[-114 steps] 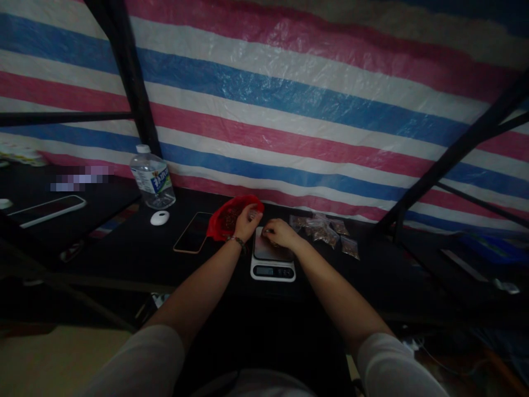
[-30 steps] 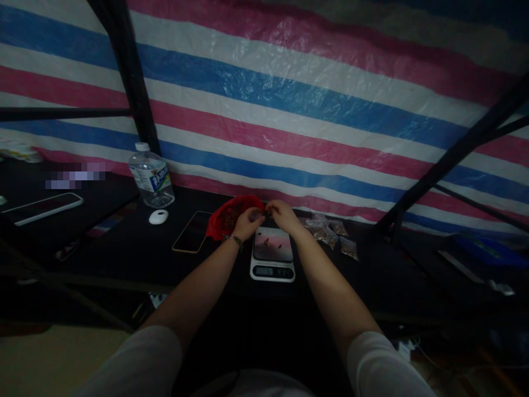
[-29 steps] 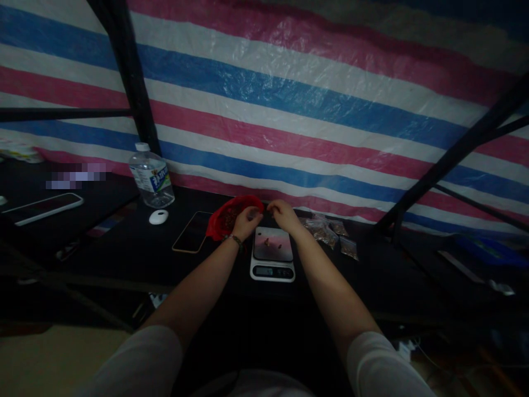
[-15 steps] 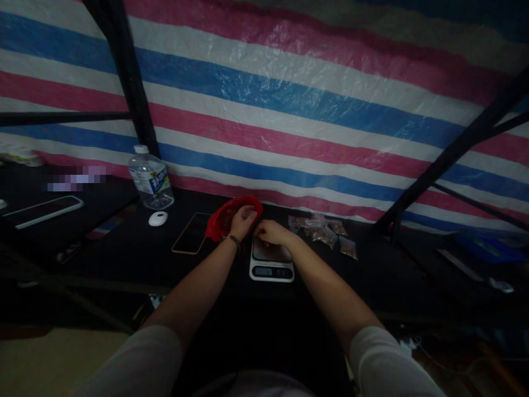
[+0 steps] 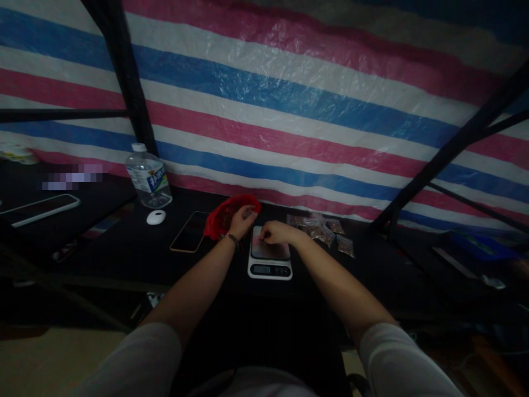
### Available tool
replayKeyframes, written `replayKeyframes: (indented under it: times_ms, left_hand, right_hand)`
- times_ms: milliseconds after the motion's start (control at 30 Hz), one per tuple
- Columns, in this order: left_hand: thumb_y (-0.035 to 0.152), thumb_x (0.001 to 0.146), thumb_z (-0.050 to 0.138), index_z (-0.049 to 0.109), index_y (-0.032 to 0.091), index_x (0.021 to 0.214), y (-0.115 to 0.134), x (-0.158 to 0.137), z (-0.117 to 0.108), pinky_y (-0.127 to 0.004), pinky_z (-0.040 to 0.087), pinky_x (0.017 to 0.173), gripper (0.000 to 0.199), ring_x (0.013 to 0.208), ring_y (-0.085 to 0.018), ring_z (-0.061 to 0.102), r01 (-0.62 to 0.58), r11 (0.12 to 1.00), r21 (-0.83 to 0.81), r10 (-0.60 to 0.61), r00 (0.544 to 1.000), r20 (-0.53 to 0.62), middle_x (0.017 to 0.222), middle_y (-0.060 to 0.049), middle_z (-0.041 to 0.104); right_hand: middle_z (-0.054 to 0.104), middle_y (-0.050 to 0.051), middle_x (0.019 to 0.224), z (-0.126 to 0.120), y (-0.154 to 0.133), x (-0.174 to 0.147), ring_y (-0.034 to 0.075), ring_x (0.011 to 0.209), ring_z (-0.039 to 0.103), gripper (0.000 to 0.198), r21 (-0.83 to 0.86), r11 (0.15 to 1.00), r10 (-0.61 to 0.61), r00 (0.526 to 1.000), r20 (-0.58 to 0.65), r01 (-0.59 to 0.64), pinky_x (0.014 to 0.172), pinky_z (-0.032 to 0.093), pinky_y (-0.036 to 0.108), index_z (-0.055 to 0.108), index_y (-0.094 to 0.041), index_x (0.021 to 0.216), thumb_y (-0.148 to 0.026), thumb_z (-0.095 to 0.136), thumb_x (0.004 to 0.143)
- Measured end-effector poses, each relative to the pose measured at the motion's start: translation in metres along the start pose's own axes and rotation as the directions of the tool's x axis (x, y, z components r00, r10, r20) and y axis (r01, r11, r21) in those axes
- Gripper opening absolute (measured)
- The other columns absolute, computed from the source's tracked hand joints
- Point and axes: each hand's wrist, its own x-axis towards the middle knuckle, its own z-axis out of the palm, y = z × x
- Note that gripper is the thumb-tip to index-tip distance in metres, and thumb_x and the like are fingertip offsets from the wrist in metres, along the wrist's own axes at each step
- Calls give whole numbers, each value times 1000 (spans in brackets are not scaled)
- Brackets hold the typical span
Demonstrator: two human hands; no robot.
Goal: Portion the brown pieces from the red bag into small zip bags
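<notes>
My left hand (image 5: 242, 220), a beaded bracelet at its wrist, is at the right side of an open red bag (image 5: 215, 219) with small brown bits inside. Its fingers are closed on what looks like a small clear plastic bag (image 5: 248, 213), blurred in the dim light. My right hand (image 5: 276, 232) is just above the metal plate of a white kitchen scale (image 5: 270, 269). Its fingertips are pinched together; whatever is between them is too dark to name. The scale's display is lit but unreadable.
Several small clear bags of brown bits (image 5: 320, 230) lie right of the scale, one apart (image 5: 345, 246). Left are a phone (image 5: 190, 232), a white oval object (image 5: 156, 217) and a clear bottle (image 5: 149, 176). A striped plastic sheet (image 5: 281, 105) and black metal posts (image 5: 134, 94) stand behind.
My right hand has shifted slightly right across the scale, uncovering more of its plate. My left hand stays by the red bag. The view has moved a little.
</notes>
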Motion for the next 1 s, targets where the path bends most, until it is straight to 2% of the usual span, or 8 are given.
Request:
replayKeyframes:
  times_ms: [167, 300, 400, 500, 600, 733, 867, 1000]
  left_hand:
    - [39, 74, 61, 62, 16, 104, 2, -1, -1, -32, 47, 84, 38, 89, -18, 61, -25, 1000, 10, 25, 999, 25, 100, -8, 66]
    - [39, 74, 61, 62, 15, 104, 2, 0, 0, -32, 47, 82, 39, 89, -19, 61, -27, 1000, -4, 27, 1000, 10, 101, -9, 66]
    - [38, 72, 64, 62, 14, 106, 3, -2, 1, -32, 48, 79, 42, 84, -18, 62, -37, 999, -1, 37, 999, 36, 98, -9, 67]
    - [37, 67, 69, 60, 13, 109, 7, -6, 1, -31, 49, 76, 49, 79, -18, 62, -52, 998, 20, 49, 991, 124, 93, -8, 67]
    - [36, 64, 72, 60, 12, 107, 11, -8, 2, -31, 49, 78, 51, 84, -19, 63, -70, 997, 31, 65, 986, 156, 96, -8, 67]
    - [32, 63, 72, 61, 13, 102, 14, -8, 1, -30, 48, 80, 46, 86, -19, 63, -83, 996, 26, 79, 987, 141, 96, -7, 67]
    - [34, 63, 73, 60, 13, 106, 16, -8, 1, -30, 49, 76, 50, 80, -18, 63, -52, 999, 0, 51, 985, 163, 92, -7, 67]
    - [35, 64, 72, 60, 14, 107, 15, -8, 1, -29, 49, 73, 49, 76, -16, 62, -27, 1000, -4, 27, 988, 152, 88, -6, 66]
  right_hand:
    - [69, 4, 77, 3, 1, 1, 16, 71, 60, 21, -11, 1000, 19, 1000, -23, -19, 66, 42, 23, 72, -14, 80, -8, 60, 64]
    - [69, 3, 77, -13, 7, -3, 13, 69, 61, 21, 156, 978, 159, 976, -146, -136, 64, 43, 21, 70, -14, 82, -7, 59, 65]
    - [69, 1, 79, -33, 11, 0, 12, 70, 61, 20, 279, 951, 211, 941, -264, -135, 64, 43, 21, 69, -15, 86, -11, 59, 69]
    - [68, 1, 80, -44, 6, 10, 12, 71, 60, 19, 281, 956, 182, 919, -350, -82, 64, 43, 21, 69, -16, 87, -13, 60, 70]
    - [69, 3, 83, -42, -7, 23, 15, 76, 60, 17, 165, 985, 118, 896, -427, -51, 70, 43, 24, 71, -17, 84, -13, 63, 70]
    - [70, 3, 87, -33, -16, 28, 16, 82, 61, 20, 122, 993, 47, 912, -408, 3, 76, 44, 26, 72, -19, 87, -11, 59, 75]
    - [70, 3, 98, -32, -8, 16, 16, 89, 63, 32, 214, 977, 87, 881, -466, 17, 80, 45, 27, 69, -21, 102, -8, 49, 81]
    - [70, 4, 94, -34, 2, -11, 17, 89, 62, 29, 216, 976, 134, 857, -497, -28, 81, 45, 29, 71, -20, 95, -7, 50, 78]
